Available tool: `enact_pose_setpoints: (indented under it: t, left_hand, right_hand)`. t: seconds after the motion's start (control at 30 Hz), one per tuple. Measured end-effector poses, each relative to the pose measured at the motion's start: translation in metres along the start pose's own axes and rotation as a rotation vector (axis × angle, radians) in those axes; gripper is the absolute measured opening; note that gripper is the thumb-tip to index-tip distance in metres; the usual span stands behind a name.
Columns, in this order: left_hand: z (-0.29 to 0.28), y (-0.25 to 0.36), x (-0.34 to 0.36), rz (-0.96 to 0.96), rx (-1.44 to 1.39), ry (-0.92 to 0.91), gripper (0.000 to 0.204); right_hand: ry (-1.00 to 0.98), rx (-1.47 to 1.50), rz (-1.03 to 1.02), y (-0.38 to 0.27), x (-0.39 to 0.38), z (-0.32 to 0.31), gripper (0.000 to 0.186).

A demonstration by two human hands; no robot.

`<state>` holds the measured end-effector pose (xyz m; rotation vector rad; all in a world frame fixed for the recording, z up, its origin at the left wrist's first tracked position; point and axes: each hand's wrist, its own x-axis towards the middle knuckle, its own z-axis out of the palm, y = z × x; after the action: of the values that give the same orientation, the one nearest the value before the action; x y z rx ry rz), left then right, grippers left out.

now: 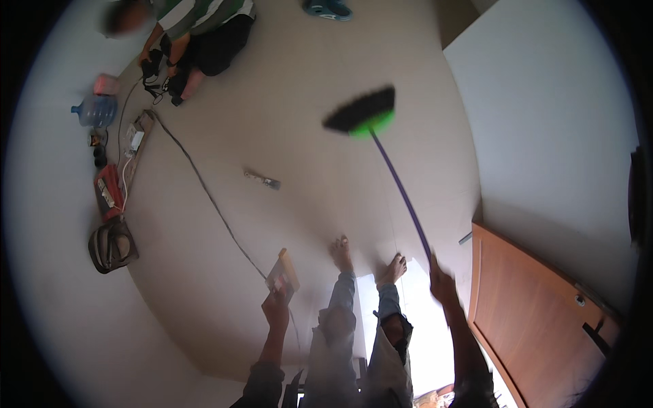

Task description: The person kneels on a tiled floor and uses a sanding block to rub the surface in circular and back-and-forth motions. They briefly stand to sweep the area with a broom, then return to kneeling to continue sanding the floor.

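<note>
My right hand [443, 284] is closed round the upper end of the purple stick of a broom [401, 187]. The broom reaches away from me, and its black bristles with a green base [364, 115] are blurred over the floor. In my left hand [276, 307] is a flat rectangular thing with a wood-coloured edge [284, 270]; its kind I cannot make out. Farther off, a small brush-like thing [262, 179] lies on the floor between the broom head and a dark cable [197, 173].
My bare feet [391, 269] stand near the middle. At the far left a person [204, 41] sits with black devices. Along the left wall are a blue water jug [97, 111], a power strip [135, 141] and a bag [112, 248]. A brown door [530, 306] stands at right.
</note>
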<state>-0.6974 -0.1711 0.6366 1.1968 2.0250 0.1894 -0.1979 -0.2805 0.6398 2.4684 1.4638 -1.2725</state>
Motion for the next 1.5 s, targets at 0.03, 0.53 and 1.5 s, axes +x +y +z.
enact_pose_setpoints:
  t: [0.03,0.53,1.5]
  left_hand:
    - [-0.006,-0.007,-0.001,0.028,-0.027,-0.001,0.047]
    - [0.007,-0.058,0.019,-0.070,0.071,-0.057,0.056]
    - [0.095,0.019,0.017,0.419,0.316,-0.433,0.051]
  right_hand:
    - [0.061,-0.047,-0.014,0.017,-0.098,0.014,0.056]
    - [0.391,0.492,-0.113,-0.189,0.118,0.009,0.064]
    - [0.358,1.001,0.831,-0.014,-0.189,0.091,0.056]
